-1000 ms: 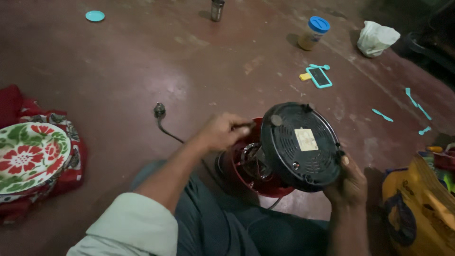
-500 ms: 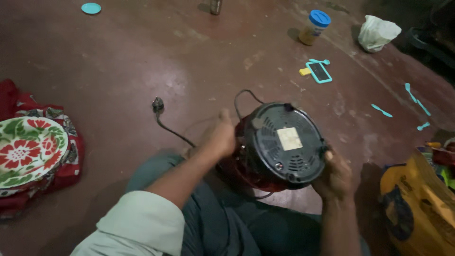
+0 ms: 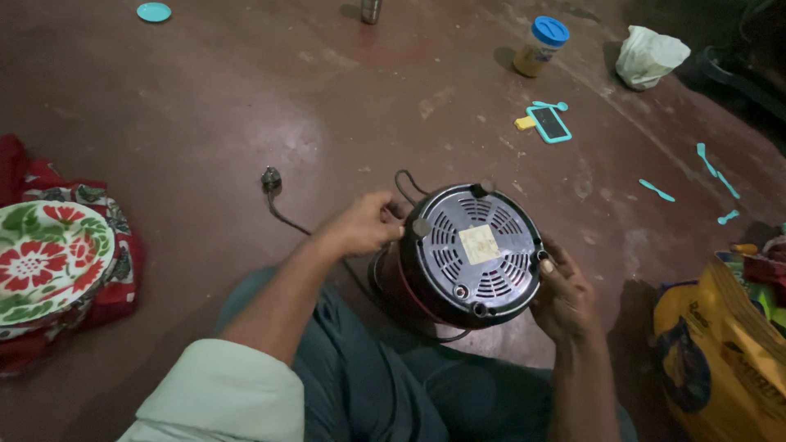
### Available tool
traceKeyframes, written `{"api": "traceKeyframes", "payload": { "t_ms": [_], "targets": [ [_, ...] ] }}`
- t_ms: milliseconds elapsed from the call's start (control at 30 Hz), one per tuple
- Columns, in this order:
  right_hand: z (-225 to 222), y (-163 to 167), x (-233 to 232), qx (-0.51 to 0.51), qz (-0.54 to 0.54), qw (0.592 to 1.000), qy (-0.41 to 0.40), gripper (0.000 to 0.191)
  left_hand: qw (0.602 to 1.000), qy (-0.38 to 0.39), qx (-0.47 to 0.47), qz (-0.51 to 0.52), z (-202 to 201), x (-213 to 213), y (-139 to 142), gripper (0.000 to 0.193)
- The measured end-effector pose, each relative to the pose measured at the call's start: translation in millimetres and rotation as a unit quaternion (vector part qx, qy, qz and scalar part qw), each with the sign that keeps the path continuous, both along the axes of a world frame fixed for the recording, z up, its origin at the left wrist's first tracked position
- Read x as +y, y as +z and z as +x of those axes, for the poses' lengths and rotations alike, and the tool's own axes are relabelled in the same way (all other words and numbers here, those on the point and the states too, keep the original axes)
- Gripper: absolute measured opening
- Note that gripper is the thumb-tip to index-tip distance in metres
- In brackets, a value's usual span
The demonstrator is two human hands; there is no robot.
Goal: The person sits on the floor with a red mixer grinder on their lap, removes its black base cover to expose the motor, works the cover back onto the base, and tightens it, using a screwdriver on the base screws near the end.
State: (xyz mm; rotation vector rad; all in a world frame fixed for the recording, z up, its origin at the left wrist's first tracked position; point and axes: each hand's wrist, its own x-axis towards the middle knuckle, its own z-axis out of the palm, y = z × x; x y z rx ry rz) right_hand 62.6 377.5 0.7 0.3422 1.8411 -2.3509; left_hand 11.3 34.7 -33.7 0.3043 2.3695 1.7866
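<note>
- A round red appliance (image 3: 409, 282) is tipped over so its black vented base (image 3: 476, 254) faces up, held between both hands just above the person's lap.
- The left hand (image 3: 360, 225) presses against the appliance's left side, fingers curled around the rim of the base beside a small rubber foot.
- The right hand (image 3: 563, 299) cups the opposite edge, thumb on the base rim and fingers wrapped under the body; both hands are closed on the appliance.
- A pale square label (image 3: 479, 243) sits in the middle of the base, between the two hands.
- A black power cord (image 3: 288, 217) runs from behind the left hand across the floor to its plug (image 3: 271, 178), up and to the left of that hand.
- Further left, a flower-patterned plate (image 3: 45, 258) rests on red cloth (image 3: 123, 274).
- Right of the right hand stands a yellow bag (image 3: 720, 360).
- Well beyond the hands lie a teal-framed phone (image 3: 549, 124), a blue-lidded jar (image 3: 540, 46), a white bag (image 3: 648, 56) and scattered teal utensils (image 3: 657, 191) on the reddish floor (image 3: 205, 106).
</note>
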Motion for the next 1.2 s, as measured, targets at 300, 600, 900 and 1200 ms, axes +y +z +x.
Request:
{"api": "traceKeyframes", "payload": {
  "t_ms": [300,600,900,1200],
  "targets": [
    [0.0,1.9,-7.4,-0.026,0.198,0.979,-0.035,0.049,0.996,-0.005,-0.047,0.072,1.4,7.3,0.1,0.035],
    [-0.3,-7.0,-21.2,0.100,0.396,0.910,-0.068,0.035,0.995,-0.070,-0.008,0.075,13.0,9.0,18.7,0.064],
    [-5.5,-16.7,-10.3,0.096,0.406,0.907,-0.056,0.037,0.996,-0.047,-0.007,0.070,11.1,7.7,26.4,0.050],
    [-32.3,-38.4,11.0,0.095,0.355,0.930,-0.011,0.038,0.992,-0.085,0.089,0.004,4.9,6.7,15.2,0.038]
  ]
}}
